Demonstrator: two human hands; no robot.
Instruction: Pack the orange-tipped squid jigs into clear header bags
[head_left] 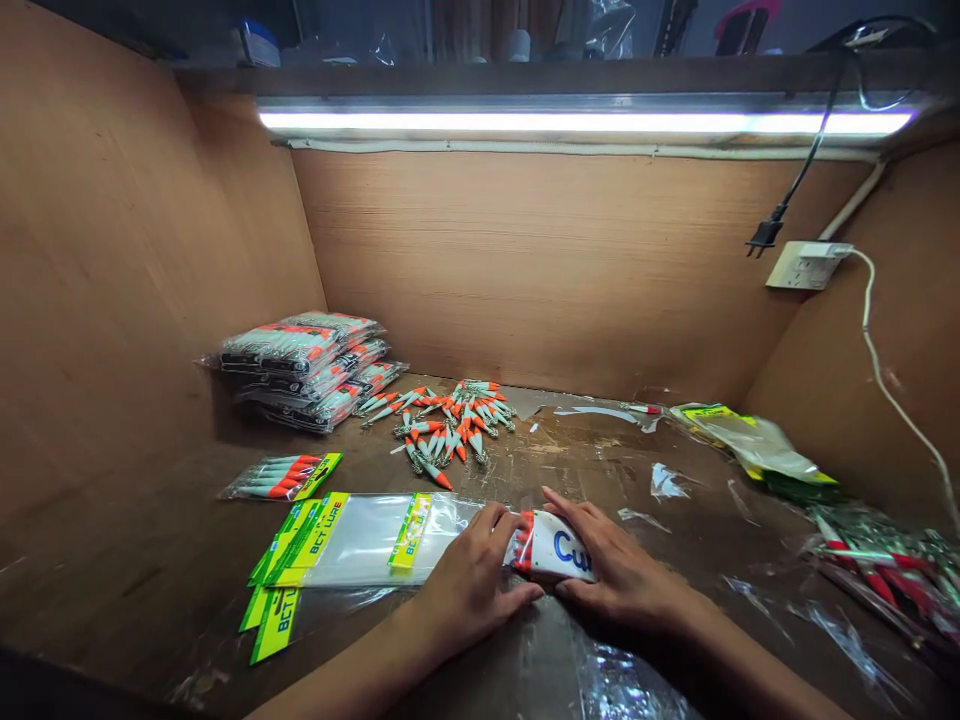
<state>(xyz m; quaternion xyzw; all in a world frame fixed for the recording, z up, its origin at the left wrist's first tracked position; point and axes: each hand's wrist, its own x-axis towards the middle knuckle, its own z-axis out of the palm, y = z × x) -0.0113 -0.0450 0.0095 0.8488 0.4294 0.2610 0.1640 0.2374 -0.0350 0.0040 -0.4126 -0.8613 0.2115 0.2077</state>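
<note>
Orange-tipped lures (pixel 523 541) lie in a row at the bench's front middle, beside a white piece with blue lettering (pixel 561 546). My left hand (pixel 480 570) covers the lures' left part, its fingers curled round them. From the right, my right hand (pixel 611 565) grips the white piece between thumb and fingers. Left of my hands lie clear bags with yellow-green "BCT LURE" headers (pixel 322 540), fanned out, and one more header (pixel 411 535) lies on top. A filled pack of lures (pixel 283 477) is behind them.
Loose lures (pixel 457 420) are piled at the back middle. Filled packs (pixel 307 365) are stacked back left. Further bags (pixel 757 445) and red-green lures (pixel 889 575) lie on the right. A black plug (pixel 765 235) hangs near the wall socket (pixel 804 266).
</note>
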